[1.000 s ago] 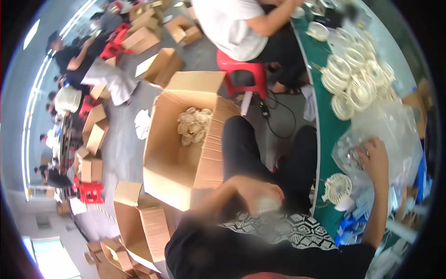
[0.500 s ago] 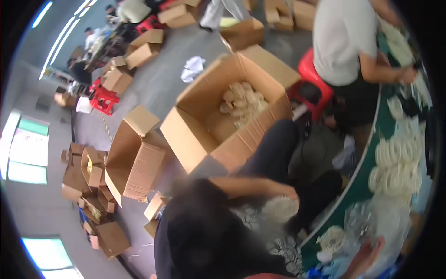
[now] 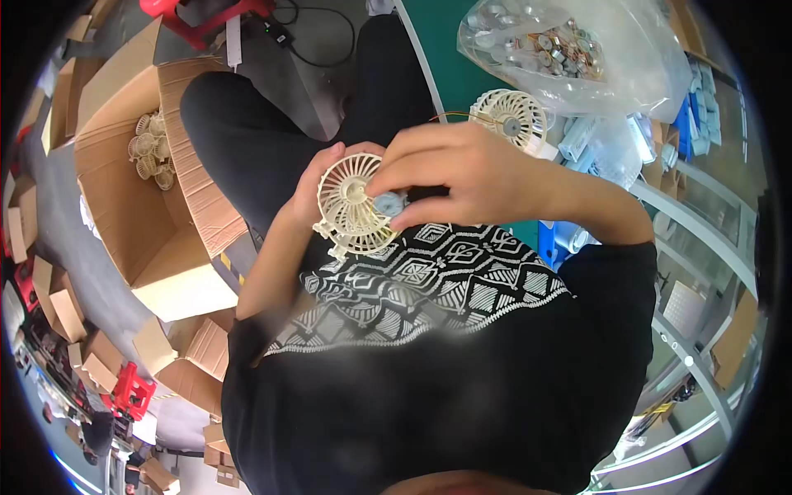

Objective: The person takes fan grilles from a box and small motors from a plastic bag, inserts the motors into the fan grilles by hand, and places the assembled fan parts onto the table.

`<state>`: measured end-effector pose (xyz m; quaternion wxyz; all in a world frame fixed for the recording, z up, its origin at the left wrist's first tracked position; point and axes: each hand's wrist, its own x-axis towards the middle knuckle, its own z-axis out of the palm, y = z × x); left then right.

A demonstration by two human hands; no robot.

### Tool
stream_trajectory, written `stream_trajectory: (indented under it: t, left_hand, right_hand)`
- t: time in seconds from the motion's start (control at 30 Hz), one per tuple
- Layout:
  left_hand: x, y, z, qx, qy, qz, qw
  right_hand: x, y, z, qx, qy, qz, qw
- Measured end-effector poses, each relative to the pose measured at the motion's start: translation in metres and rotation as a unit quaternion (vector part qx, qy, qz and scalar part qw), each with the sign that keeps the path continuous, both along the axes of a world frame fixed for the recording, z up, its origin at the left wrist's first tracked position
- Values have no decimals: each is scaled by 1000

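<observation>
Ribbed plastic fan cage (image 3: pixel 337 219), matt cardboard box (image 3: pixel 136 219)

We have a fan cage (image 3: pixel 351 203) before us, between the desk (image 3: pixel 445 82) on our right and a carton (image 3: pixel 194 153) containing piled cages (image 3: pixel 149 149) on our left. On the desk, a bag (image 3: pixel 635 62) lies beyond another cage (image 3: pixel 510 120).

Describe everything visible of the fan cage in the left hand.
The fan cage is cream and round, apparently plastic, with ribs radiating from a central hub and small tabs along its lower-left edge. The left hand holds it near the patterned shirt hem. The right hand pinches a small bluish-grey piece over its right side; whether they touch is unclear.
</observation>
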<state>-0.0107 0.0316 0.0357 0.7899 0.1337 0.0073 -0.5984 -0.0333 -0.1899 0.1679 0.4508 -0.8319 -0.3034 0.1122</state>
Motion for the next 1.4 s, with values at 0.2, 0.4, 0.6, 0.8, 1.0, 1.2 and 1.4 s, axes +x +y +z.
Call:
stream_trajectory:
  t: [0.2,0.4,0.6,0.8,1.0,1.2,1.4]
  left_hand:
    - [-5,-2,-3,6,37,2,999]
    - [-3,-7,13,93,52,-7,994]
    - [-3,-6,2,40,34,-22,998]
    - [-3,-10,15,95,37,-24,995]
    - [-4,-7,6,73,56,-32,995]
    - [-4,-9,19,113,23,-33,993]
    - [-10,-15,14,99,-29,-42,994]
  right_hand:
    - [-7,15,-27,-27,-65,38,997]
    - [-6,16,-28,-75,-90,40,992]
    - [-6,14,-27,-110,-89,34,989]
    - [-7,13,-28,-151,-140,48,978]
    - [-7,9,-31,-172,-186,55,966]
    - [-17,12,-39,-184,-232,10,955]
    - [-22,-2,-26,-191,-217,34,957]
